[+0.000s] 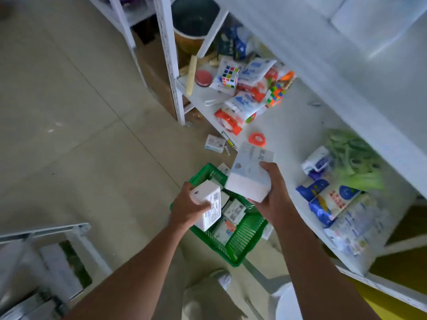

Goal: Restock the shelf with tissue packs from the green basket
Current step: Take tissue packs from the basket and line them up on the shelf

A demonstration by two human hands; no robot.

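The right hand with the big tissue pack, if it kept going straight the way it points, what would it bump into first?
Probably the orange ring lying on the white shelf. The right hand points up and slightly left with its tissue pack leading, and the ring sits just beyond the pack's far edge. Depth is unclear, so it might pass above.

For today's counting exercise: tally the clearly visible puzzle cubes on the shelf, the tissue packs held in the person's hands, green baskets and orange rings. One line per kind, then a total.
Puzzle cubes: 2 (one, another)
Tissue packs in hands: 2 (left hand's, right hand's)
Green basket: 1
Orange ring: 1
Total: 6
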